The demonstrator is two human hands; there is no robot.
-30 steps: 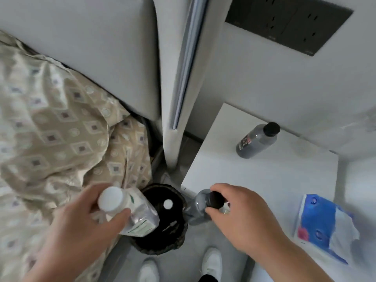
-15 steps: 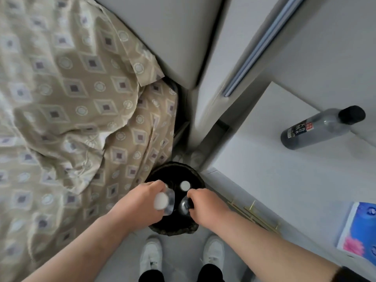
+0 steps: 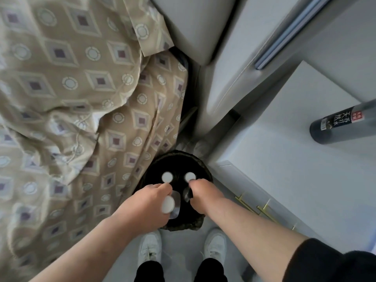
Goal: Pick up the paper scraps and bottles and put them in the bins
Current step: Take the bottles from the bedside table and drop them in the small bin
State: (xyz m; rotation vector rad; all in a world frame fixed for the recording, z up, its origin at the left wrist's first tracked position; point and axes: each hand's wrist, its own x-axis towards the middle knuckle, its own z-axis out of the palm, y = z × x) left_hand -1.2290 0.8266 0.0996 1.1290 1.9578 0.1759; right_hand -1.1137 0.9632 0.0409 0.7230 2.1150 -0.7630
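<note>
A round black bin (image 3: 200, 161) stands on the floor between the bed and the white nightstand. Both my hands are over its mouth. My left hand (image 3: 146, 202) grips a clear bottle with a white cap (image 3: 168, 204), held upright inside the rim. My right hand (image 3: 203, 197) holds a dark-capped grey bottle (image 3: 186, 193), mostly hidden by my fingers. Two white caps (image 3: 167, 177) of bottles show deep in the bin. Another dark grey bottle (image 3: 343, 124) lies on its side on the nightstand (image 3: 284, 139).
A beige patterned quilt (image 3: 71, 98) hangs off the bed at the left, right beside the bin. A grey padded headboard (image 3: 195, 23) and wall panel rise behind. My white shoes (image 3: 150, 247) stand just before the bin. Gold drawer handles (image 3: 254, 206) line the nightstand's front.
Both hands brought their bottles from beside the bin down into its mouth. A second white cap now shows inside the bin. The view tilted down and to the left.
</note>
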